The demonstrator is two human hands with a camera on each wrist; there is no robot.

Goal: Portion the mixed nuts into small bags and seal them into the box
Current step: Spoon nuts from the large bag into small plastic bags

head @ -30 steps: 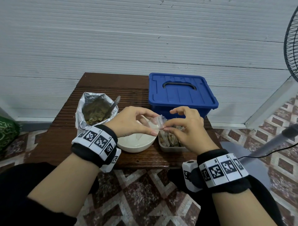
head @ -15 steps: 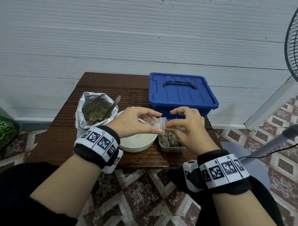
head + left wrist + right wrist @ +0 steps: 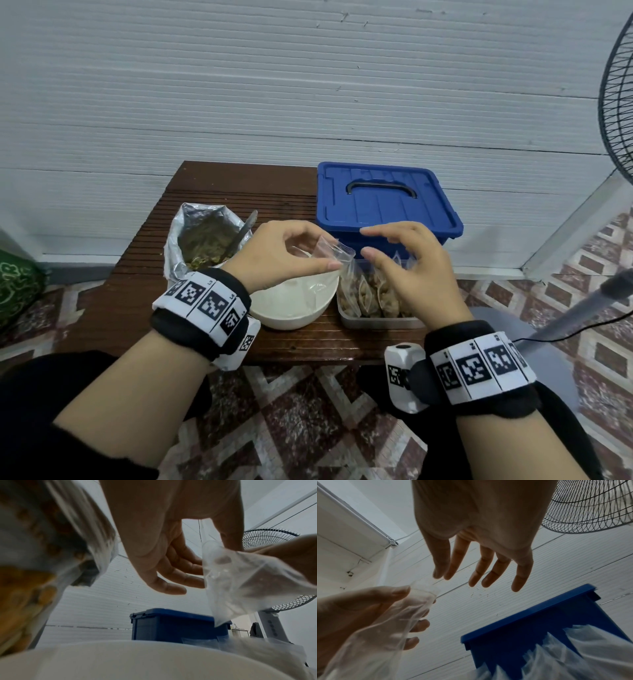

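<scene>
Leftmost on the wooden table (image 3: 219, 192), near its left edge, stands an open foil bag of mixed nuts (image 3: 205, 240) with a metal spoon (image 3: 245, 229) leaning out of its right side. Just right of it, at the front edge, sits a white bowl (image 3: 291, 308), and above that bowl the left hand (image 3: 277, 253) pinches a small clear plastic bag (image 3: 334, 253) between thumb and fingertips. The bag hangs empty and slightly crumpled — in the left wrist view (image 3: 240, 582) it droops in front of the blue box, and in the right wrist view (image 3: 399, 618) the thumb lies flat against its upper part with the other fingers behind the film. The right hand (image 3: 407, 267) is beside the bag but apart from it, fingers spread and relaxed, holding nothing; the right wrist view (image 3: 481, 555) shows all its fingers straight and clear of the plastic. Under that hand, at the front right of the table, a clear plastic tray (image 3: 376, 320) holds several filled bags of nuts (image 3: 370, 294) standing on edge. Behind the tray, at the back right corner, is the blue storage box (image 3: 387, 205) — its lid on, black handle lying flat. Farthest right, off the table, stands an electric fan (image 3: 616, 113).
</scene>
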